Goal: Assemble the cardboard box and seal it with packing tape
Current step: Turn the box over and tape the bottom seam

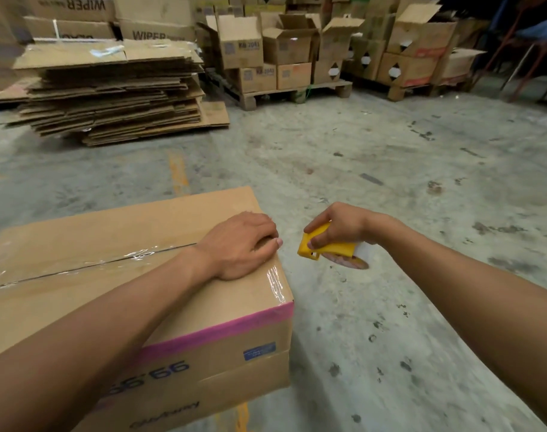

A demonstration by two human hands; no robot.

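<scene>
A closed cardboard box [116,232] with a pink stripe and blue print stands on the concrete floor at lower left. Clear packing tape [78,263] runs along its top seam and over the right edge. My left hand [242,244] lies flat on the top of the box at its right edge, fingers together, pressing on the tape end. My right hand [337,227] is just right of the box, off its edge, gripping a yellow tape dispenser [322,252] with a roll of tape under it.
A tall stack of flattened cardboard [110,95] sits at the back left. Wooden pallets [297,92] with open and stacked boxes line the back wall. Red chair legs [521,67] stand at far right. Stained concrete floor [390,169] spreads to the right of the box.
</scene>
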